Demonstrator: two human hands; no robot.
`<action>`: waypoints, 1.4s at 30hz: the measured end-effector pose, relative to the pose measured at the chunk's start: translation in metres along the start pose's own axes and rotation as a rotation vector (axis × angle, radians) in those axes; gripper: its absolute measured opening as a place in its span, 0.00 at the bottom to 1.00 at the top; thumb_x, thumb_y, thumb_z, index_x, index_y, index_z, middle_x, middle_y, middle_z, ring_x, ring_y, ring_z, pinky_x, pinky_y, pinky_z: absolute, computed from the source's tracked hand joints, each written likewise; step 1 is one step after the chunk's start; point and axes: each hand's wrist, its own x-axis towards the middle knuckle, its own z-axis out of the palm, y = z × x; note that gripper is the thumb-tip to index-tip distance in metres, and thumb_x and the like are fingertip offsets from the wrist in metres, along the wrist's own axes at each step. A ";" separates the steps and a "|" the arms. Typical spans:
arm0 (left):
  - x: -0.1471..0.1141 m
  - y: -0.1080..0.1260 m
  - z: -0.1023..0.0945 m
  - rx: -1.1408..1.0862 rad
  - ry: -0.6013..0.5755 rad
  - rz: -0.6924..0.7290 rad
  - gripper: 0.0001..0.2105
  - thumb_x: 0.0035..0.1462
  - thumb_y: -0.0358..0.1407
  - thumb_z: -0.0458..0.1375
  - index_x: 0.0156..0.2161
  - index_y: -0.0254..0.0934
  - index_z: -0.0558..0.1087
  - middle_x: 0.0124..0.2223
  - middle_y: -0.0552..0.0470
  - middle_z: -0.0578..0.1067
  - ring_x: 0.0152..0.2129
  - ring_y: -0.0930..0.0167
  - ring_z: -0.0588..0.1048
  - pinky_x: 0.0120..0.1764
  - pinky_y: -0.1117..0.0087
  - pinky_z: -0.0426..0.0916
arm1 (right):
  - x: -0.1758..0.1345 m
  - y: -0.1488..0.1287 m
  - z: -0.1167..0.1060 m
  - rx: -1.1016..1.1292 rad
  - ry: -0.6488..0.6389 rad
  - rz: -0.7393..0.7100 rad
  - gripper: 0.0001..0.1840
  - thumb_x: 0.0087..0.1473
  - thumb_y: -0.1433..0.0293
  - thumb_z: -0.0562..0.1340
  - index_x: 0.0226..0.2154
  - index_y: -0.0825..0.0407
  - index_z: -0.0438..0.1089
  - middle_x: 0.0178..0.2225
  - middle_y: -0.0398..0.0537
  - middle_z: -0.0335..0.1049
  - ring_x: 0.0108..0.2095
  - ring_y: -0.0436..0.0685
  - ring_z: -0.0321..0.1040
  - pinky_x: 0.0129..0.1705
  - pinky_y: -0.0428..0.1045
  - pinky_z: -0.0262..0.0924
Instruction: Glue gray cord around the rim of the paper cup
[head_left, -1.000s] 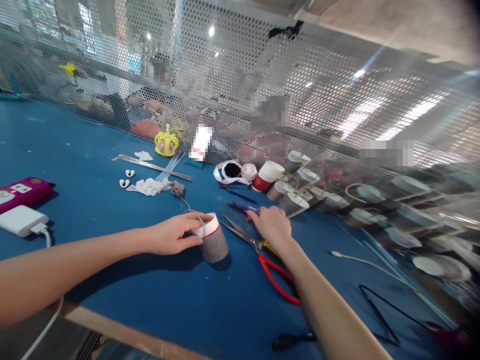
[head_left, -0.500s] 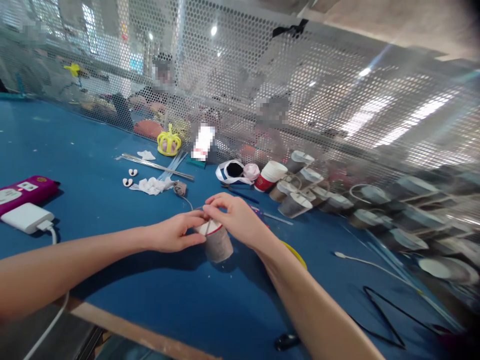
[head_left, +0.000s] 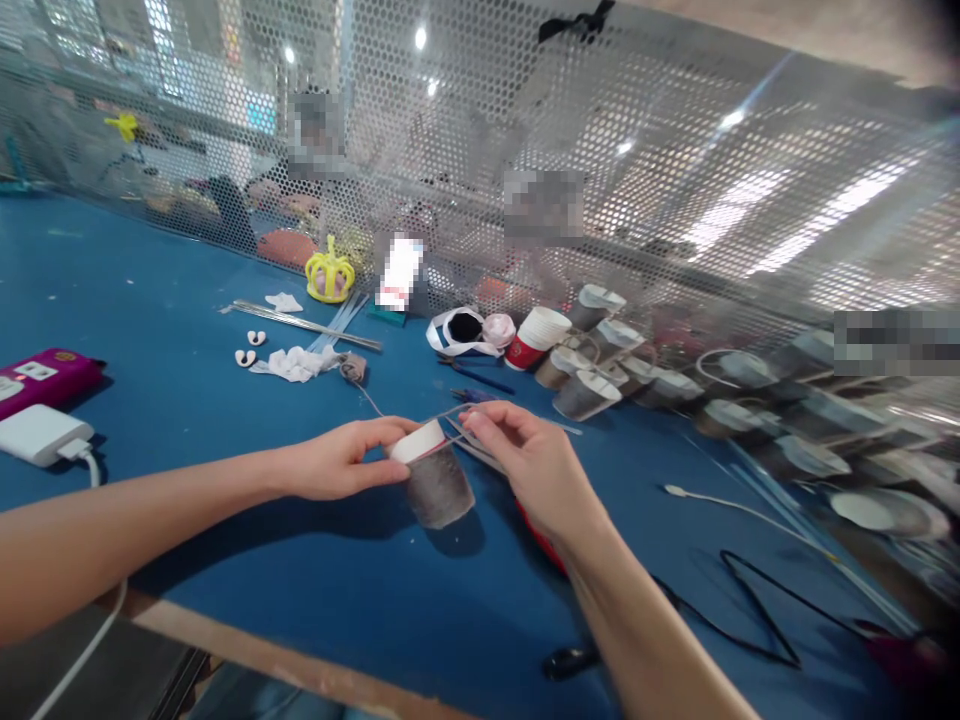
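My left hand (head_left: 337,462) grips the rim of a cup (head_left: 439,488) wrapped in grey cloth-like material, its white rim tilted up and its base near the table. Between the thumb and fingers of my right hand (head_left: 525,460) is a thin grey cord (head_left: 456,410), pulled out to the right of the rim. The cord runs back to a small grey-brown bundle (head_left: 352,369) on the table. Under my right hand lies a partly hidden tool with a red handle (head_left: 541,535).
Grey-covered cups (head_left: 587,396) and a stack of paper cups (head_left: 536,338) stand along the mesh screen (head_left: 450,120). White crumpled material (head_left: 300,363), metal rods (head_left: 307,325) and a yellow crown-like piece (head_left: 330,275) lie behind. A purple power strip (head_left: 45,380) is left, a black cable (head_left: 761,605) right.
My right hand has moved right, away from the cup's rim, drawing the cord out with it. The cup has tipped, showing more of its white rim. My left hand stays at the rim.
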 end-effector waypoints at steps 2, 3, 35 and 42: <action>0.000 0.002 0.000 0.000 -0.011 0.007 0.09 0.56 0.36 0.48 0.36 0.31 0.66 0.50 0.42 0.65 0.47 0.67 0.64 0.49 0.66 0.58 | 0.000 0.005 0.002 -0.001 0.001 0.011 0.13 0.47 0.61 0.58 0.27 0.54 0.67 0.29 0.46 0.69 0.31 0.51 0.64 0.37 0.47 0.58; 0.000 0.003 0.000 0.000 -0.018 0.011 0.09 0.56 0.35 0.48 0.37 0.31 0.66 0.49 0.42 0.65 0.47 0.67 0.64 0.49 0.66 0.58 | 0.000 0.007 0.003 -0.003 0.002 0.018 0.13 0.47 0.60 0.57 0.28 0.54 0.67 0.29 0.46 0.69 0.30 0.51 0.64 0.36 0.47 0.58; -0.002 0.007 0.001 0.060 -0.048 0.012 0.08 0.54 0.30 0.51 0.38 0.31 0.68 0.51 0.42 0.64 0.48 0.67 0.63 0.52 0.66 0.55 | -0.016 0.017 0.024 -0.156 -0.022 0.033 0.13 0.55 0.61 0.46 0.24 0.50 0.53 0.20 0.38 0.52 0.22 0.49 0.52 0.24 0.45 0.49; -0.003 0.009 0.010 0.076 0.009 -0.223 0.13 0.48 0.36 0.56 0.38 0.30 0.68 0.38 0.49 0.71 0.38 0.68 0.68 0.44 0.68 0.62 | -0.023 0.015 0.034 -0.361 0.093 -0.171 0.09 0.55 0.65 0.46 0.27 0.51 0.54 0.22 0.43 0.60 0.23 0.51 0.59 0.25 0.46 0.53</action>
